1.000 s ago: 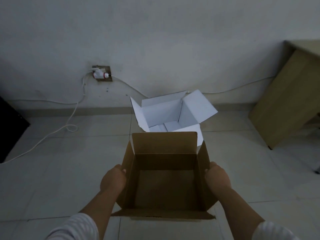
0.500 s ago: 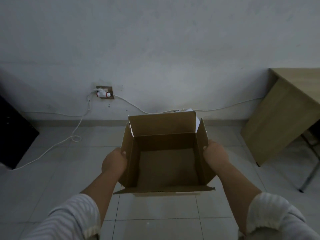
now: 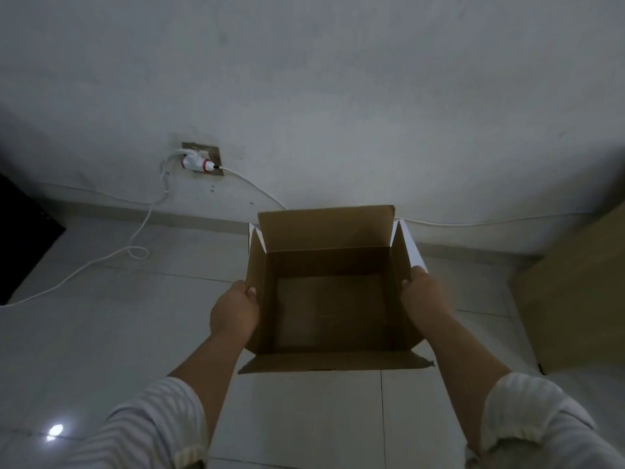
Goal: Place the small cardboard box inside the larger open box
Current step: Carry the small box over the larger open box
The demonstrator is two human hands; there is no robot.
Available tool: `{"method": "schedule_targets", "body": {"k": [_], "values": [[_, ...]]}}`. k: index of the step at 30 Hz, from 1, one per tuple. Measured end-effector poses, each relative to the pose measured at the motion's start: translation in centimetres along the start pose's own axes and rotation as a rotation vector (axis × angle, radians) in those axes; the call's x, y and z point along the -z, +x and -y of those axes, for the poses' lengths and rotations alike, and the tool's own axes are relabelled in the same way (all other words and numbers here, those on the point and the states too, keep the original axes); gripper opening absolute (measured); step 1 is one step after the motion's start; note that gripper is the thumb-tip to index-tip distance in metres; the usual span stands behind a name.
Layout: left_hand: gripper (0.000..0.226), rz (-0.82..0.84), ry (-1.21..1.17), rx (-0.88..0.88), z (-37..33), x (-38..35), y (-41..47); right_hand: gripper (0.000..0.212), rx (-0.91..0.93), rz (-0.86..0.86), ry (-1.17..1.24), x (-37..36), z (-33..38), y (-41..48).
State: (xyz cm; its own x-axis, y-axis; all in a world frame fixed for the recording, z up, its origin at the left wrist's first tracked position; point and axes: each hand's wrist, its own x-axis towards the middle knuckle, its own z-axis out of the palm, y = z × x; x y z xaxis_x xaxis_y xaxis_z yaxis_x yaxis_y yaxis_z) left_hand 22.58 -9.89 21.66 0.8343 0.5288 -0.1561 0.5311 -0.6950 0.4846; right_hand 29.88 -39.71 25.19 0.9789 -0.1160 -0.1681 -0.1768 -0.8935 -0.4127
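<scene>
Two hands hold one brown box (image 3: 333, 299) in the single head view; we describe this view from the near part to the far part.

Near us are the two striped sleeves (image 3: 152, 431); the forearms go forward from them to the box. The left hand (image 3: 234, 311) is closed on the left wall of the box, the thumb over the rim and the fingers hidden outside; the right hand (image 3: 424, 299) is closed in the same way on the right wall. The box is open upward, all four flaps stand out, and we see nothing in it; it is off the floor (image 3: 101, 333), carried between the hands.

Behind the brown box we see only two small white parts, one at its left edge and one at its right edge (image 3: 411, 245); we judge these to be flaps of the white box, the larger open one, which stands on the floor near the wall (image 3: 304, 96). The rest of the white box is hidden by the brown one.

Farther back there is a socket (image 3: 202, 159) with a plug, and a white cable (image 3: 111, 255) that lies in a loop on the floor; at the right a wooden desk (image 3: 575, 299) stands well apart from the hands.

As to progress, the small box is picked up and appears to be above or just before the white box; it is not yet inside. What remains, in our judgement, is to bring it over the opening, lower it between the white flaps, and let go with both hands.
</scene>
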Motion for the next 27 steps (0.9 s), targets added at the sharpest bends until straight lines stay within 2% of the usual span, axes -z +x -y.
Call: {"method": "schedule_targets", "body": {"k": [14, 27], "values": [[0.029, -0.124, -0.001, 0.099, -4.6, -10.8, 9.8, 0.015, 0.138, 0.011, 0.019, -6.5, -2.7, 17.3], [0.028, -0.191, -0.057, 0.141, -2.2, -21.2, 13.0, 0.018, 0.158, -0.036, 0.033, -15.5, -7.3, 22.7]]}}
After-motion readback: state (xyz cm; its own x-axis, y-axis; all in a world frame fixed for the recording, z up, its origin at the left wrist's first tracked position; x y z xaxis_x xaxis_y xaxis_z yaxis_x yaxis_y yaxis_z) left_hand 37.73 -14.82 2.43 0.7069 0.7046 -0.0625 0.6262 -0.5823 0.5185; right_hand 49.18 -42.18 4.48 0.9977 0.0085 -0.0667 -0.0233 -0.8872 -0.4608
